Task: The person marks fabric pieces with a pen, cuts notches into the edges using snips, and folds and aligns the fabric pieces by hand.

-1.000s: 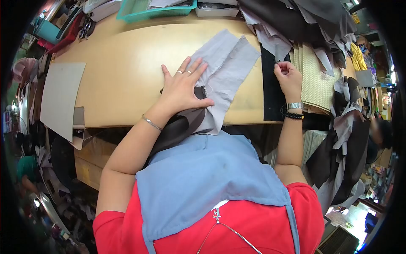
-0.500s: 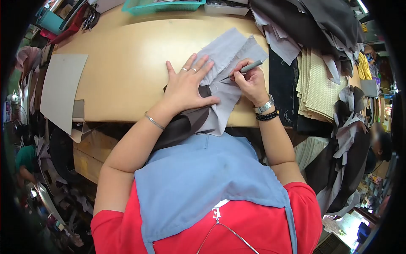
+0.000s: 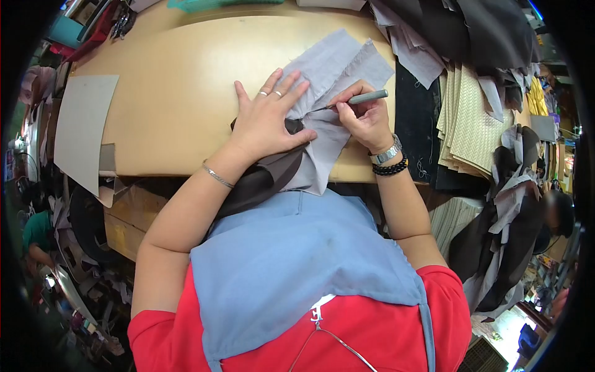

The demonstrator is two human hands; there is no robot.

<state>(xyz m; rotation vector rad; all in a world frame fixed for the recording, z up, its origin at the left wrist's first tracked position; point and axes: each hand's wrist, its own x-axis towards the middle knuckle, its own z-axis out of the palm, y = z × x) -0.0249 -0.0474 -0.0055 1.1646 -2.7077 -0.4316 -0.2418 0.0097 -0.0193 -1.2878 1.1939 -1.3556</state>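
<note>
Taking the grey cloth (image 3: 328, 133) as my landmark, I see the blue apron (image 3: 310, 242) closest in, just below the cloth's near end. Next, dark material (image 3: 257, 183) lies against the cloth's left side and droops over the near edge of the surface (image 3: 180, 93). I have the left hand (image 3: 263, 121) palm down over that join, its fingers spread and gripping nothing; the thumb crosses the dark material and its tip reaches the cloth, while the ringed fingers lie along the cloth's left edge. The right hand (image 3: 369, 121) is over the cloth's right side, fingers pinched around a grey-handled tool (image 3: 369, 97), whose thin dark tip points left at the cloth's middle; whether it touches I can't tell. Right of the cloth are a black strip (image 3: 416, 118) and woven sheets (image 3: 474, 124); well beyond it, a teal tray (image 3: 223, 4).
</note>
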